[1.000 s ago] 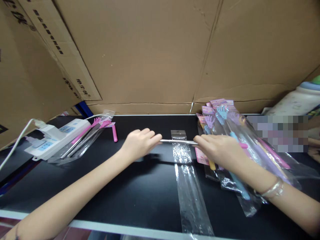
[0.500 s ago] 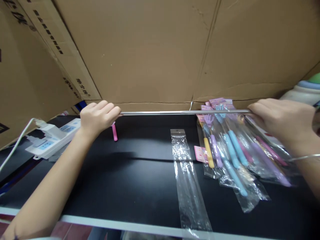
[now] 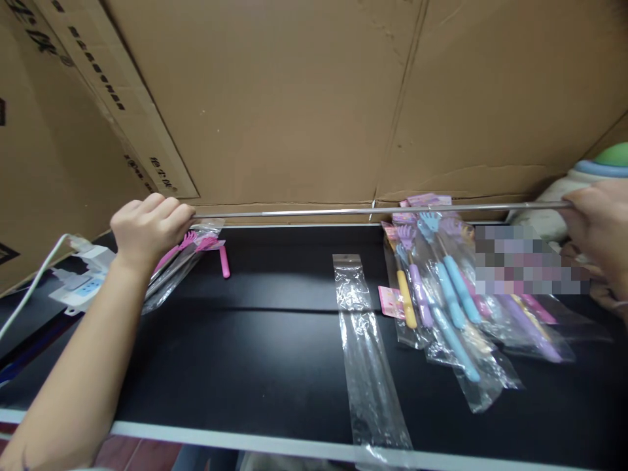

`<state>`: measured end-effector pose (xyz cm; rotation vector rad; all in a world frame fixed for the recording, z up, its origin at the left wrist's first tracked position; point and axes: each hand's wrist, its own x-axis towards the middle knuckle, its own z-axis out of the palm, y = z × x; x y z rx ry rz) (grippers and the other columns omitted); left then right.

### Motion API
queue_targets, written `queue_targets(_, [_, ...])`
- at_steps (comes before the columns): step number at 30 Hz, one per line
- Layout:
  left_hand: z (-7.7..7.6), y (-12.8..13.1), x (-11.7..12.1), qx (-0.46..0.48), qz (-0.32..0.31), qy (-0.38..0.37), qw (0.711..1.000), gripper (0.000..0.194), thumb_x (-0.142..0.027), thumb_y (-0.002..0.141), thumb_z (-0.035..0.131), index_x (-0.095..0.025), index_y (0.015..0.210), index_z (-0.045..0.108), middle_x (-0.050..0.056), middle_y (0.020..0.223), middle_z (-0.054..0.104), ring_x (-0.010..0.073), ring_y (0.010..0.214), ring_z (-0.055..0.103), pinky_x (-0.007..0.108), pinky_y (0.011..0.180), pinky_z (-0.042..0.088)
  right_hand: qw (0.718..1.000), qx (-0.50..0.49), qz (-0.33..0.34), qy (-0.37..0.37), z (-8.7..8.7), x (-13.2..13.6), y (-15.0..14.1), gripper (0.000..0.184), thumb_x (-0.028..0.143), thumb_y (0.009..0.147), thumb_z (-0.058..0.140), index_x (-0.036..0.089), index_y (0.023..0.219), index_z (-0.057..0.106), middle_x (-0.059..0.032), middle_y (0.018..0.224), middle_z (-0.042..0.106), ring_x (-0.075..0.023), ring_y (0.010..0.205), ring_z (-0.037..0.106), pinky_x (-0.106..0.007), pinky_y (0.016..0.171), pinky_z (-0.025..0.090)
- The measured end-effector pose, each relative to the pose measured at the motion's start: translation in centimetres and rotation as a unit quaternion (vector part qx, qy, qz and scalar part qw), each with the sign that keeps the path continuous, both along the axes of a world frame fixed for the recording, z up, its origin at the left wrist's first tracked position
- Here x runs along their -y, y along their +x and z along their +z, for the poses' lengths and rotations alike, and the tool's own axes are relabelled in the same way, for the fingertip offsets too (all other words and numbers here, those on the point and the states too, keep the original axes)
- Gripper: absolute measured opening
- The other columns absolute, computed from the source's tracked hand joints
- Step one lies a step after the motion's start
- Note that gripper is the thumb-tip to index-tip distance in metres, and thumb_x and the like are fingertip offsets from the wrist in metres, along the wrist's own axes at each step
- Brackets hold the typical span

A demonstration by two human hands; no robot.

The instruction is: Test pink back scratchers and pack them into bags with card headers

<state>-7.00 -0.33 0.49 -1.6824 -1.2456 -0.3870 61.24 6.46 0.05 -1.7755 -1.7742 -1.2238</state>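
Observation:
A thin silver telescopic rod (image 3: 377,210) is stretched out level above the black table (image 3: 245,353), close to the cardboard wall. My left hand (image 3: 147,229) is closed on its left end and my right hand (image 3: 598,222) is closed on its right end at the frame's edge. Below the rod an empty clear plastic sleeve (image 3: 366,340) lies flat in the middle of the table. To its right is a heap of bagged back scratchers (image 3: 451,288) with blue, purple, yellow and pink handles.
A loose pink handle (image 3: 224,260) and a bag of pink scratchers (image 3: 181,265) lie at the back left, beside a white power strip (image 3: 78,284) with a cable. Cardboard sheets (image 3: 294,98) wall off the back. A pale bottle with a green top (image 3: 603,167) stands far right.
My hands have drawn apart, left going left and right going right, and lifted. The rod between them has lengthened from a short piece to nearly the table's width.

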Motion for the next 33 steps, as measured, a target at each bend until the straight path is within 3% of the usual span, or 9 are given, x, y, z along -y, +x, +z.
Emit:
queue_targets(5, [0.4,0.4,0.1,-0.067,0.000,0.054,0.996,0.018,-0.031,0.090,0.041,-0.024,0.080,0.053,-0.001,0.065,0.057,0.0143,0.069,0.043,0.025,0.053,0.025,0.998,0.035,-0.020,-0.054,0.7,0.0,-1.2,0.060,0.051,0.088,0.034,0.005,0.073,0.070,-0.0190,0.072,0.061,-0.0155,0.071,0.051,-0.036,0.056,0.021])
queue_targets(8, [0.2,0.7,-0.2,-0.073,0.004,0.043,0.996,0.021,-0.033,0.092,0.039,-0.022,0.081,0.052,-0.001,0.070,0.060,0.0142,0.072,0.046,0.025,0.056,0.029,0.997,0.029,-0.015,-0.075,0.7,0.4,-2.7,0.049,0.048,0.083,0.044,0.006,0.078,0.070,-0.0177,0.076,0.063,-0.0151,0.071,0.051,-0.034,0.056,0.020])
queue_targets(13, [-0.9,0.9,-1.0,-0.069,0.019,0.010,0.997,0.026,-0.036,0.094,0.038,-0.020,0.075,0.048,-0.001,0.071,0.060,0.0143,0.073,0.048,0.025,0.058,0.033,0.988,-0.043,-0.067,-0.129,0.4,0.5,-4.7,0.034,0.041,0.071,0.059,0.008,0.072,0.067,-0.0157,0.069,0.063,-0.0143,0.065,0.050,-0.034,0.055,0.016])
queue_targets(17, [-1.4,2.7,-1.0,-0.072,0.018,-0.006,0.997,0.027,-0.034,0.095,0.036,-0.021,0.074,0.047,0.000,0.068,0.058,0.0162,0.073,0.048,0.026,0.058,0.032,0.996,-0.040,-0.012,-0.082,0.3,1.3,-6.4,0.025,0.038,0.070,0.058,0.013,0.066,0.061,-0.0117,0.062,0.061,-0.0119,0.059,0.045,-0.031,0.053,0.015])
queue_targets(21, [-2.7,7.5,-0.5,-0.064,-0.066,-0.065,0.994,0.029,-0.036,0.094,0.039,-0.021,0.071,0.051,0.001,0.063,0.057,0.0168,0.067,0.049,0.027,0.055,0.029,0.993,0.031,0.088,-0.072,-0.1,2.9,-10.1,0.023,0.037,0.072,0.049,0.018,0.060,0.050,-0.0050,0.058,0.059,-0.0117,0.053,0.043,-0.026,0.051,0.018])
queue_targets(25, [-3.4,11.4,0.5,-0.043,-0.087,-0.076,0.992,0.028,-0.033,0.094,0.039,-0.021,0.074,0.054,0.002,0.064,0.058,0.0183,0.069,0.052,0.029,0.057,0.030,0.984,0.063,0.140,-0.086,-0.9,4.2,-14.1,0.022,0.034,0.076,0.044,0.019,0.059,0.046,-0.0020,0.056,0.058,-0.0116,0.050,0.043,-0.023,0.048,0.017])
queue_targets(33, [-1.4,10.9,1.6,-0.038,-0.042,-0.039,0.998,0.024,-0.031,0.093,0.040,-0.022,0.075,0.054,0.002,0.066,0.058,0.0202,0.071,0.049,0.033,0.069,0.033,0.982,0.059,0.163,-0.081,-1.6,5.4,-16.6,0.022,0.032,0.079,0.042,0.019,0.063,0.050,-0.0007,0.054,0.058,-0.0110,0.047,0.044,-0.022,0.047,0.015])
